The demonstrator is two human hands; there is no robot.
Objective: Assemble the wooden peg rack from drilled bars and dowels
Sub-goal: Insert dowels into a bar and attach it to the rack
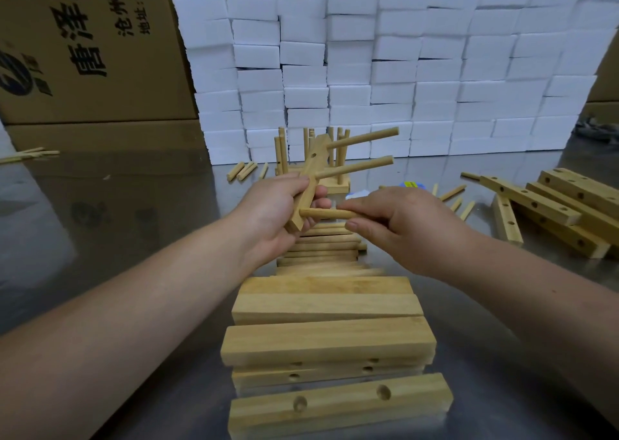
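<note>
My left hand (268, 212) grips a drilled wooden bar (313, 168), held tilted above the table. Two dowels (358, 166) stick out of the bar toward the right. My right hand (392, 222) pinches a third dowel (326, 213), whose left end sits at the bar's lower end. Under my hands a row of loose dowels (321, 245) lies on the steel table (134, 222). Closer to me lies a stack of drilled bars (328, 339).
More drilled bars (566, 205) lie at the right, with scattered dowels (454, 195) beside them. Assembled racks (335, 158) with upright pegs stand behind my hands. A wall of white foam blocks (402, 71) and cardboard boxes (83, 47) close off the back.
</note>
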